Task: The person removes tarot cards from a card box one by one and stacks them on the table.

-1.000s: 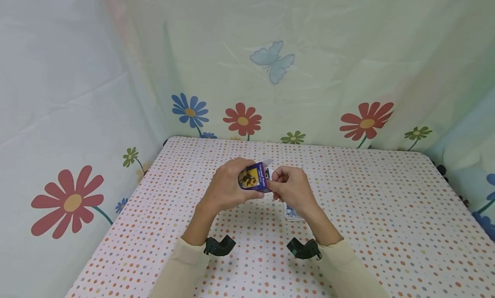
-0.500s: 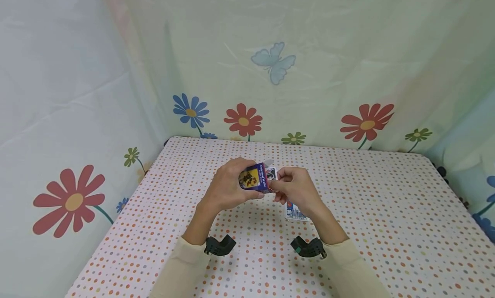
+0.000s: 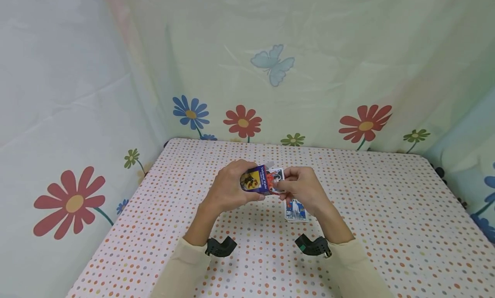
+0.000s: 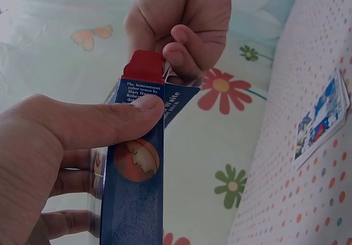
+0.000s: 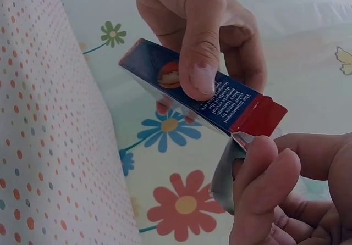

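My left hand [image 3: 228, 187] grips a dark blue tarot card box [image 3: 253, 180] above the table, thumb along its narrow side in the left wrist view. The box's open end faces right, with a red side flap [image 4: 144, 65] folded outward. Tarot cards [image 3: 275, 176] stick partway out of that end, the top one showing a red and black picture. My right hand [image 3: 304, 187] pinches their outer end between thumb and fingers. Below it on the table lies a small stack of tarot cards [image 3: 295, 212], face up, "The Tower" on top, partly hidden by the right hand.
A white cloth with coloured dots covers the table [image 3: 185, 242]. Behind it and at the sides hangs a pale curtain [image 3: 317, 66] printed with flowers and a butterfly. Both wrists carry black cameras [image 3: 221, 247].
My right hand has drawn the tarot cards farther out of the box, moving slightly right. More of the Tower card on the table shows now. The left hand and box have barely moved.
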Motion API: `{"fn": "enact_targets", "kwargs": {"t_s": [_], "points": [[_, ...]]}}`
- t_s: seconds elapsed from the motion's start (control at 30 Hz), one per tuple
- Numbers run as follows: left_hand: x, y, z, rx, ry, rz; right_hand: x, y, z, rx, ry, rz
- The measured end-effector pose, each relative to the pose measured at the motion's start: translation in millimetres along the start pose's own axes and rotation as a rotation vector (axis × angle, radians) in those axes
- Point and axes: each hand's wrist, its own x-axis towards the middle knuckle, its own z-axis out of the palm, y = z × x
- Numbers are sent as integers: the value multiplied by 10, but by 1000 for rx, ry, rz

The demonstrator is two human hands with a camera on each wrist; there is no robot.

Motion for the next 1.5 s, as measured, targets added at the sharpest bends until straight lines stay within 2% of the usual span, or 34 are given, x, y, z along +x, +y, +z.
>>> {"fn": "enact_targets", "kwargs": {"t_s": [0.23, 0.67, 1.0, 1.2, 1.5], "points": [[-9, -20, 15, 5, 6, -13, -12, -6, -67, 5, -9, 20], [8, 0, 37, -18, -4, -25, -37, -8, -258, -51, 33, 5], [32, 15, 78, -13, -14, -7, -63, -14, -366, -55, 23, 15], [2, -14, 61, 16, -6, -20, -17, -14, -368, -57, 3, 3], [-6, -42, 86, -7, 10, -27, 92, 16, -427, -77, 17, 35]]}}
